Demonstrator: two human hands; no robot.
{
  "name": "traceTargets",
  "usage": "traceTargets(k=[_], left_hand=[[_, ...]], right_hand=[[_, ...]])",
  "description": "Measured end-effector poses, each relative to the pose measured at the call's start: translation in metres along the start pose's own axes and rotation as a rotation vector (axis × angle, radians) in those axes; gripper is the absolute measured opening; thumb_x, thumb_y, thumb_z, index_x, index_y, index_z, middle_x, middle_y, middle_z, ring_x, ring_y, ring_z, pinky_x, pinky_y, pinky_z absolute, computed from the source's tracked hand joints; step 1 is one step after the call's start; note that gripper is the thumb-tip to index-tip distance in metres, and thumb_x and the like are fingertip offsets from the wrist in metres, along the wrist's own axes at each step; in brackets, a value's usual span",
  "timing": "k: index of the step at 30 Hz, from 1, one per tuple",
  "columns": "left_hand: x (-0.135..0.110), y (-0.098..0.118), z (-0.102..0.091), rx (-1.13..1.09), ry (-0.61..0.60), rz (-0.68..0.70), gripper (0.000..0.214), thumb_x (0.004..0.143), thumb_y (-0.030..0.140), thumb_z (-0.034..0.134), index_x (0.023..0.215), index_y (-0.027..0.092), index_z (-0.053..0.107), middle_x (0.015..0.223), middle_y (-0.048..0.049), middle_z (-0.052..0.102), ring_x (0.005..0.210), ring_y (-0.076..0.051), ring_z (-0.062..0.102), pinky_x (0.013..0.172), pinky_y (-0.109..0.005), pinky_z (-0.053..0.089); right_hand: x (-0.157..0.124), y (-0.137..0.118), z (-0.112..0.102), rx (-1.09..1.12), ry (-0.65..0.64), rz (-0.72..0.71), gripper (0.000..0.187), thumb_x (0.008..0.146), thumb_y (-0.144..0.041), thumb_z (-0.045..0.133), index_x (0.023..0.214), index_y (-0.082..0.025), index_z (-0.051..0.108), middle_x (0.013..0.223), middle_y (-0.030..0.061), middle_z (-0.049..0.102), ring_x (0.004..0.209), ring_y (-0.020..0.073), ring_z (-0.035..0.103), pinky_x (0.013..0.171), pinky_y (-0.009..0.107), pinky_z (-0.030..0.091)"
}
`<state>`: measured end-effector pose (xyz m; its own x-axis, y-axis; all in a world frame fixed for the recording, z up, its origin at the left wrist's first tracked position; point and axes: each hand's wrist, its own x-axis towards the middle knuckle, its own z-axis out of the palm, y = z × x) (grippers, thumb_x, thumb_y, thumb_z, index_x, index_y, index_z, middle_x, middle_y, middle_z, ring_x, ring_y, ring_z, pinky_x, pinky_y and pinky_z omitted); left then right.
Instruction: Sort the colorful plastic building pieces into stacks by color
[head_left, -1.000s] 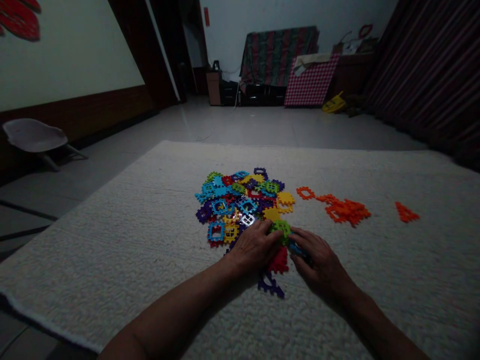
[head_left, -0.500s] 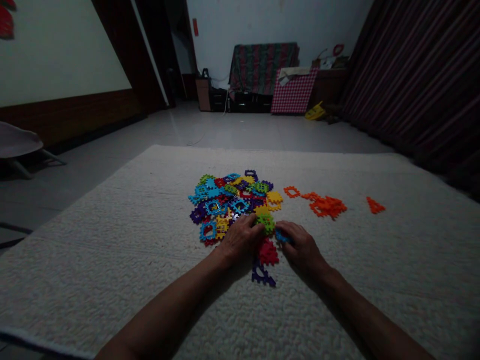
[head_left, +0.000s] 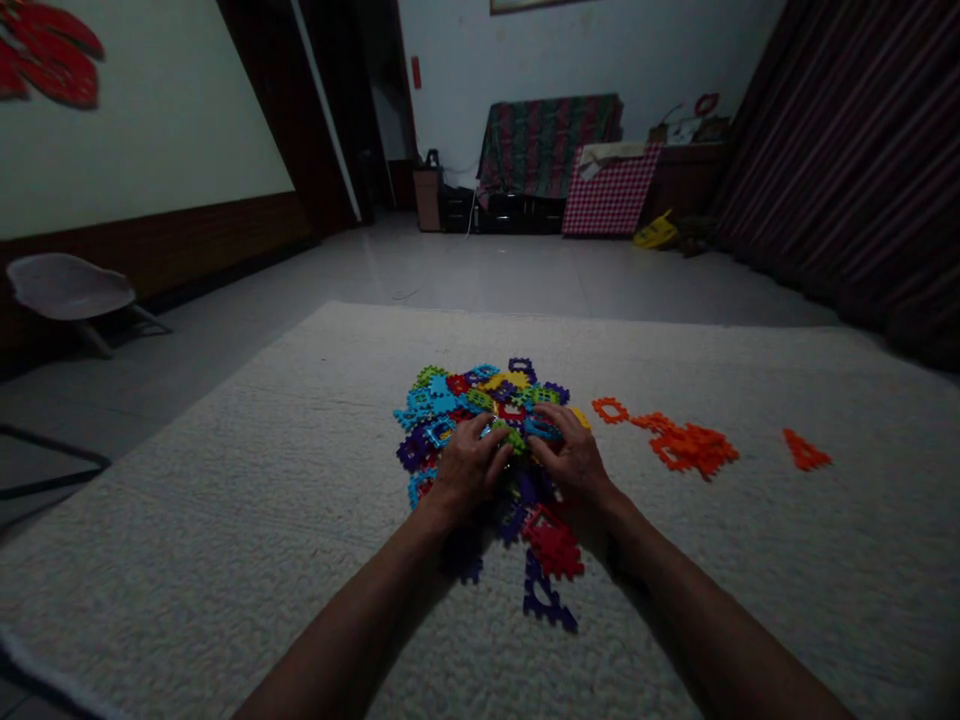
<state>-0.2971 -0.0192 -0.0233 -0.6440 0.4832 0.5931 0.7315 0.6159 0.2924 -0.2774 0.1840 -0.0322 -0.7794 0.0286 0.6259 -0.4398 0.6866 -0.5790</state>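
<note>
A heap of coloured interlocking plastic tiles [head_left: 431,398] lies on the pale mat. Over its near part, my left hand [head_left: 469,468] has its fingers closed on a green tile [head_left: 512,438]. My right hand [head_left: 574,452] grips a blue tile [head_left: 543,428] between thumb and fingers, just right of the green one. Below the hands lie red tiles [head_left: 555,545] and a purple tile [head_left: 546,598] with a pointed end. My hands and forearms cover part of the heap.
To the right sits a pile of orange tiles [head_left: 694,450], with an orange triangle [head_left: 806,450] farther out. The textured mat [head_left: 262,500] spreads under everything. A low chair [head_left: 71,285] stands at left, and a cloth-covered cabinet [head_left: 551,150] stands against the far wall.
Both hands have moved away from me onto the heap, carrying the green and blue tiles. More purple tiles show near my wrists. The camera view has shifted slightly.
</note>
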Motion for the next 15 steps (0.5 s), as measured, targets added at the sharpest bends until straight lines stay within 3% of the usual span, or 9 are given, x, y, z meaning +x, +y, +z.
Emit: traceTargets(k=[3, 7, 11, 15], left_hand=[[0.001, -0.012, -0.002, 0.023, 0.054, -0.054, 0.027, 0.096, 0.032, 0.053, 0.117, 0.021, 0.066, 0.125, -0.0112, 0.063, 0.115, -0.025, 0.06, 0.101, -0.044, 0.051], [0.018, -0.05, -0.012, 0.086, 0.042, -0.147, 0.029, 0.095, 0.031, 0.051, 0.117, 0.02, 0.067, 0.127, -0.0117, 0.064, 0.117, -0.025, 0.06, 0.105, -0.044, 0.048], [0.058, -0.1, -0.015, 0.14, -0.096, -0.262, 0.031, 0.094, 0.028, 0.051, 0.119, 0.018, 0.066, 0.129, -0.0117, 0.064, 0.12, -0.023, 0.059, 0.109, -0.04, 0.045], [0.083, -0.132, -0.006, 0.163, -0.292, -0.355, 0.036, 0.09, 0.029, 0.055, 0.123, 0.017, 0.063, 0.13, -0.0116, 0.063, 0.125, -0.023, 0.056, 0.111, -0.04, 0.042]], right_hand=[[-0.007, 0.001, -0.005, 0.046, -0.033, -0.046, 0.041, 0.081, -0.023, 0.06, 0.122, -0.021, 0.062, 0.127, 0.0131, 0.064, 0.122, 0.0278, 0.059, 0.105, 0.048, 0.047], [-0.018, 0.011, -0.018, 0.097, 0.036, -0.003, 0.034, 0.084, -0.023, 0.058, 0.118, -0.021, 0.063, 0.124, 0.0119, 0.066, 0.117, 0.0257, 0.062, 0.104, 0.046, 0.049], [-0.02, 0.022, -0.026, 0.12, 0.144, 0.17, 0.03, 0.085, -0.03, 0.058, 0.113, -0.022, 0.066, 0.119, 0.0099, 0.068, 0.113, 0.0251, 0.063, 0.1, 0.043, 0.051], [-0.021, 0.028, -0.025, 0.223, 0.094, 0.35, 0.03, 0.08, -0.036, 0.061, 0.103, -0.019, 0.07, 0.108, 0.01, 0.072, 0.1, 0.0245, 0.067, 0.092, 0.041, 0.053]])
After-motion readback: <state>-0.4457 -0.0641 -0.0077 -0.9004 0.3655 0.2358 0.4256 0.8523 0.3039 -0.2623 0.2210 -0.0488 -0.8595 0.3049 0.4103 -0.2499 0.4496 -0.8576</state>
